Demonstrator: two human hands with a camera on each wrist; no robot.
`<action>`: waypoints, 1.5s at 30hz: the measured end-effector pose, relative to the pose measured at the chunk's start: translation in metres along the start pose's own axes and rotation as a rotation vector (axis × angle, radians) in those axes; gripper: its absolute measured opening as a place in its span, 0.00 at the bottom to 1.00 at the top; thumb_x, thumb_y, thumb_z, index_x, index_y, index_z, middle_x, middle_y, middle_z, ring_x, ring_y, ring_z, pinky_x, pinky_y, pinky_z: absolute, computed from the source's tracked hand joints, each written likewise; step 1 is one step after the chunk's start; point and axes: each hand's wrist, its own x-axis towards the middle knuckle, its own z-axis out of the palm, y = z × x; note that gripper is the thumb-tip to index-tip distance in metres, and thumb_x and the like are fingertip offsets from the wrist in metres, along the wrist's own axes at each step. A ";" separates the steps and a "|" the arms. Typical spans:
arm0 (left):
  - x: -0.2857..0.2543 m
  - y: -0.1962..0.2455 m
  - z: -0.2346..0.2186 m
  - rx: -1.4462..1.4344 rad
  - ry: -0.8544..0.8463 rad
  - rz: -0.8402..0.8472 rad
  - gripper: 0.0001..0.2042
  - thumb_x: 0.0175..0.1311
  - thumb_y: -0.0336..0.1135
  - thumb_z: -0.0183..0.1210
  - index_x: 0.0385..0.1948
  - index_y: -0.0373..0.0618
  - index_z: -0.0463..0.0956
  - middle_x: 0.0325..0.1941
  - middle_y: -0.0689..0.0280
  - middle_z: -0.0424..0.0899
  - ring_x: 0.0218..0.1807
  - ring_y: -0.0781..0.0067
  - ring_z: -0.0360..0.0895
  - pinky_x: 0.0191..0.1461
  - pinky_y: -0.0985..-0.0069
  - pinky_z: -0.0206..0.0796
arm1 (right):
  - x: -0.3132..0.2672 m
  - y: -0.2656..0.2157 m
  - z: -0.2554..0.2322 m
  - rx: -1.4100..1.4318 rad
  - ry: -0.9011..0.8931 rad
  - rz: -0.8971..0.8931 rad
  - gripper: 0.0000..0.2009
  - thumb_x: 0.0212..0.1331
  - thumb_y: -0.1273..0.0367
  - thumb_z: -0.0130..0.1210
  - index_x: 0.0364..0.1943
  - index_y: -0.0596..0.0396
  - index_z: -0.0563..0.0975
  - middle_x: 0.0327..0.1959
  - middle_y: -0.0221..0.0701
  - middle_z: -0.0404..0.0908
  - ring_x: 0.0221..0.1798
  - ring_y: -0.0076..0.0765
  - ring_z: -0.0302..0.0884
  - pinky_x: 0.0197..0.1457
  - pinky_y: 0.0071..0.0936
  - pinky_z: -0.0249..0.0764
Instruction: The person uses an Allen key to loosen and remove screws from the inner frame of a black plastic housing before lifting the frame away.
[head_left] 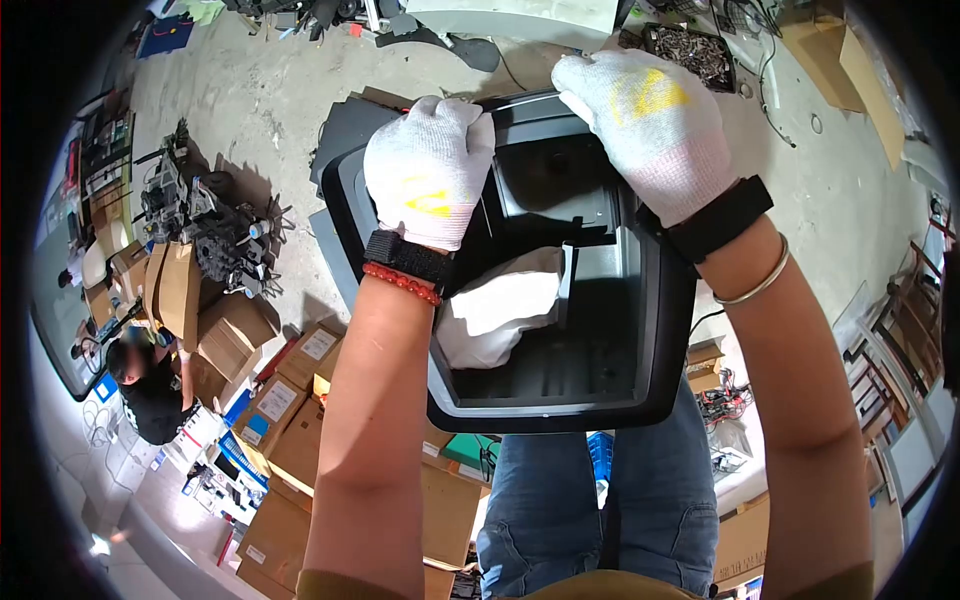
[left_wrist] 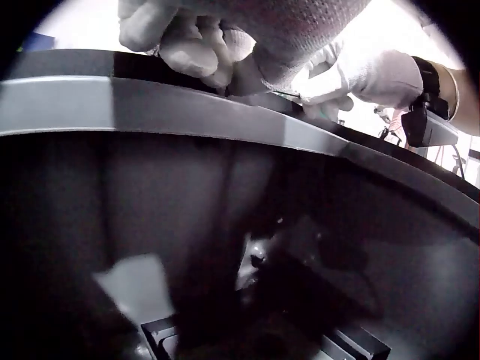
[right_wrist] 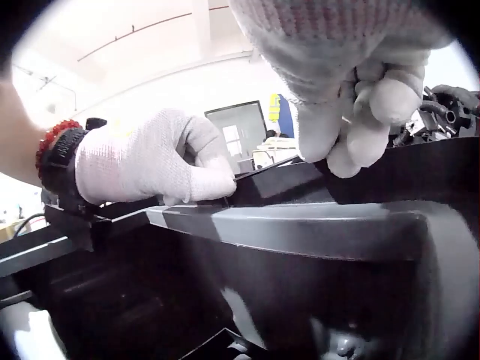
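A black plastic tub-like housing with a grey inner rim lies in front of the person in the head view. Both hands wear white knit gloves and meet its far rim. The left hand is at the rim's left part, fingers curled. Farther right, the right hand bends its fingers down at the same edge. Between them, a thin dark strip spans from fingertips to fingertips just over the rim, pinched at both ends. Inside the housing lies a crumpled white bag-like thing.
Cardboard boxes stand at the lower left. Another person is beside an open carton on the left. A pile of black parts sits on the concrete floor, and a tray of small metal pieces lies beyond the right hand.
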 end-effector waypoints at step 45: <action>-0.008 0.006 0.012 -0.093 0.156 -0.112 0.05 0.55 0.36 0.68 0.25 0.50 0.81 0.24 0.65 0.82 0.26 0.59 0.82 0.30 0.68 0.73 | 0.046 0.027 -0.005 -0.229 -0.265 -0.614 0.05 0.56 0.69 0.58 0.35 0.48 0.82 0.30 0.33 0.84 0.35 0.35 0.85 0.40 0.29 0.81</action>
